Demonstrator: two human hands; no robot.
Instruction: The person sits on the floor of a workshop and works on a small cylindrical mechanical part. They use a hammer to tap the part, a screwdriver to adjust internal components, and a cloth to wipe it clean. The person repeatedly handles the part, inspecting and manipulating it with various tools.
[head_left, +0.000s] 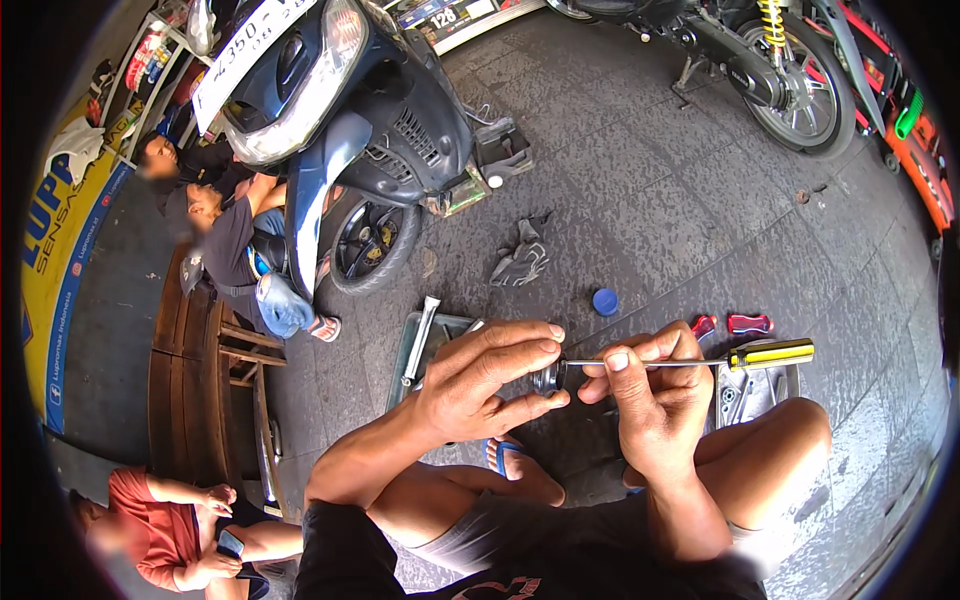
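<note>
Okay, we've got the left hand gripping a dark round part between thumb and fingers, raised over the floor. The right hand pinches the screwdriver by its shaft, tip at the part's right side; exact contact we can't tell. We'd brace the part firmly, line the shaft straight, go light on force.

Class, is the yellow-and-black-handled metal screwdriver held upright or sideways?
Sideways: the screwdriver runs across the right hand, handle to the right, tip toward the shiny black round part in the left hand.
</note>
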